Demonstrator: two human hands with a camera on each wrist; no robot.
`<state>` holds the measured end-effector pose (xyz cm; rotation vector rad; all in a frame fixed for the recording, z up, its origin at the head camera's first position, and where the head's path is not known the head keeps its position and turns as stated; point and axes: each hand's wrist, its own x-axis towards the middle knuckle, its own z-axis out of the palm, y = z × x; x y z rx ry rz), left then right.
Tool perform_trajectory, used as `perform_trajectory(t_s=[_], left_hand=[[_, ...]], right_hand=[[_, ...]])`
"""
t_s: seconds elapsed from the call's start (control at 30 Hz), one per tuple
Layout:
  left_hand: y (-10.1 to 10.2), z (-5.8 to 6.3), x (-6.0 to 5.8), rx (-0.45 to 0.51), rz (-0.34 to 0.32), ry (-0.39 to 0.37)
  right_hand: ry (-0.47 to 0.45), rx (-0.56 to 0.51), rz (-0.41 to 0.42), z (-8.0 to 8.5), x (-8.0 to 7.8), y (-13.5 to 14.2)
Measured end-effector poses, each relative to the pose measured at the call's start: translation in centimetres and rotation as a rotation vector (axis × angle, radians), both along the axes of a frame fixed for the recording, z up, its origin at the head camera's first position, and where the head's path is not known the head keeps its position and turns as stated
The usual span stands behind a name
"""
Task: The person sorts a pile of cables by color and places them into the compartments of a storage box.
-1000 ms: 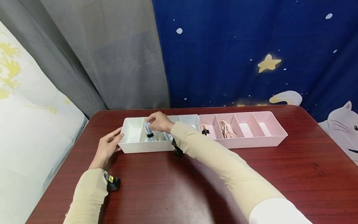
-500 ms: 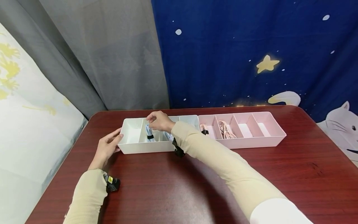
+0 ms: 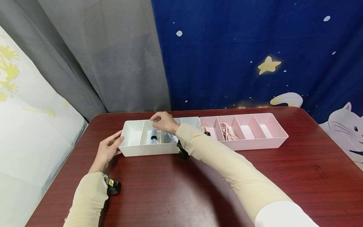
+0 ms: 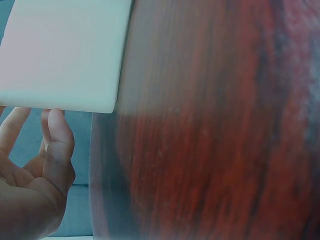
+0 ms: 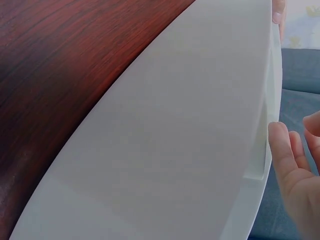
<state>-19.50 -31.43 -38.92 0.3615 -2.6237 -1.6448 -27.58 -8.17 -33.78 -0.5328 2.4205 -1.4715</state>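
Note:
My left hand (image 3: 106,151) rests its fingertips and thumb against the left end of a white divided organizer box (image 3: 147,150); the left wrist view shows the fingers (image 4: 60,130) against its end wall. My right hand (image 3: 165,122) hovers over the box's second compartment, and its fingers (image 5: 282,150) hold nothing visible in the right wrist view. Just below it, a pale blue cable bundle (image 3: 153,139) with a black tie stands in that compartment. More pale blue cable (image 3: 171,138) lies in the compartment to the right, partly hidden by the right hand and sleeve.
A pink divided box (image 3: 255,144) adjoins the white one on the right. Its two left compartments hold pink cables (image 3: 229,132), one with a black tie. Both boxes stand near the back edge of a red-brown wooden table (image 3: 158,189), in front of grey and blue curtains.
The right hand has come off the blue cable bundle, shifting slightly right; the bundle now sits a little lower and further right in its compartment. The left hand stays at the box end.

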Motion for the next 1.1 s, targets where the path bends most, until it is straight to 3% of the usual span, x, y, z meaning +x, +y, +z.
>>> perform_trajectory(t_s=[0.33, 0.8, 1.1], left_hand=[[0.0, 0.0, 0.1, 0.002, 0.006, 0.012], [0.1, -0.1, -0.2, -0.012, 0.012, 0.016], [0.0, -0.1, 0.0, -0.004, 0.000, 0.018]], right_hand=[[-0.006, -0.047, 0.022, -0.1, 0.5, 1.0], [-0.059, -0.138, 0.075, 0.6, 5.2, 3.0], [0.050, -0.212, 0.094, -0.4, 7.1, 4.9]])
